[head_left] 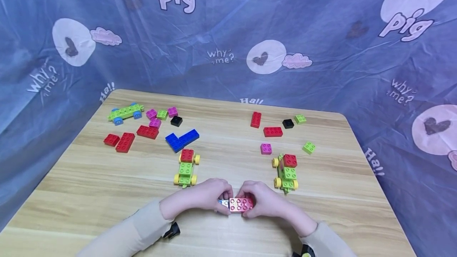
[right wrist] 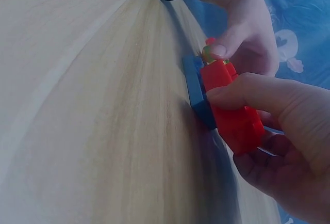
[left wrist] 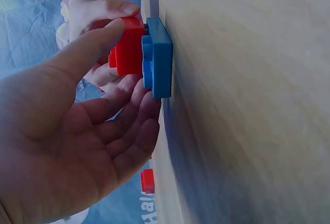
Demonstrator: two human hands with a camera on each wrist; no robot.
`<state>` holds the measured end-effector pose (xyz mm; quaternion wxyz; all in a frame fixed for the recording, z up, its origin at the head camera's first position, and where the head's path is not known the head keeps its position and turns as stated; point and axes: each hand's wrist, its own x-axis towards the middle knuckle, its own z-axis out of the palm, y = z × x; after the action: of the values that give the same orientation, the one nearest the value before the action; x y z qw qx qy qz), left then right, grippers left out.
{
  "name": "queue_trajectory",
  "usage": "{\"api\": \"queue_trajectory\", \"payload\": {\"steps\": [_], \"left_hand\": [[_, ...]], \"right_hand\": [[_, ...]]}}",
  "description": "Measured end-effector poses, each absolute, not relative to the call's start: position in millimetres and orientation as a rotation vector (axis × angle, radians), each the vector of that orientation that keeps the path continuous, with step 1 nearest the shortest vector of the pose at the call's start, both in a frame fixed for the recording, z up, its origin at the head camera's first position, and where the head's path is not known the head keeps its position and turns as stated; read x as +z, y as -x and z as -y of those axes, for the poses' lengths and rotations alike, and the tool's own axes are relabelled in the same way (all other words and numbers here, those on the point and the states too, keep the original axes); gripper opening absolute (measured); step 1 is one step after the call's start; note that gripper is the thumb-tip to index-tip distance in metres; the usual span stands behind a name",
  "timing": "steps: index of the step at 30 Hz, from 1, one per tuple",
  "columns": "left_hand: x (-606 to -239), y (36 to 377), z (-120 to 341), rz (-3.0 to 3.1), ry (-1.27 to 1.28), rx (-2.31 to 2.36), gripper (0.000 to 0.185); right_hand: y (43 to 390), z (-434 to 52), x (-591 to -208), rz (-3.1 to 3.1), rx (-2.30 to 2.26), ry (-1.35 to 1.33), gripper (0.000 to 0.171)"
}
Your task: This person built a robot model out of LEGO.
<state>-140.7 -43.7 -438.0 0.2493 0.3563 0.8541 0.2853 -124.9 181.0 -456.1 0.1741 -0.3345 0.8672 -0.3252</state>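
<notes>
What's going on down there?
At the near side of the wooden table, a person's right grip pinches a red rectangular plastic brick that overlaps a blue studded plastic brick, while the left grip curls around the blue one's end. Whether the two are fully pressed together isn't clear. Beyond them stand two green-and-red plastic toy cars with yellow wheels, with loose plastic bricks farther back.

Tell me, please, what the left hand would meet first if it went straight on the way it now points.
Probably the red brick: the left hand points across at it, toward the right hand, which holds its other end. Whether the left hand touches that brick is hard to tell.
</notes>
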Motion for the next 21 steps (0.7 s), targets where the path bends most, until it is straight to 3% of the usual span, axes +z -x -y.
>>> {"api": "queue_trajectory", "payload": {"steps": [21], "left_hand": [[-445.2,141.7,42.7,-2.35,-0.986,0.759,0.031]], "right_hand": [[118.0,-173.1,-454.0,-2.5,-0.977,0.939,0.045]]}}
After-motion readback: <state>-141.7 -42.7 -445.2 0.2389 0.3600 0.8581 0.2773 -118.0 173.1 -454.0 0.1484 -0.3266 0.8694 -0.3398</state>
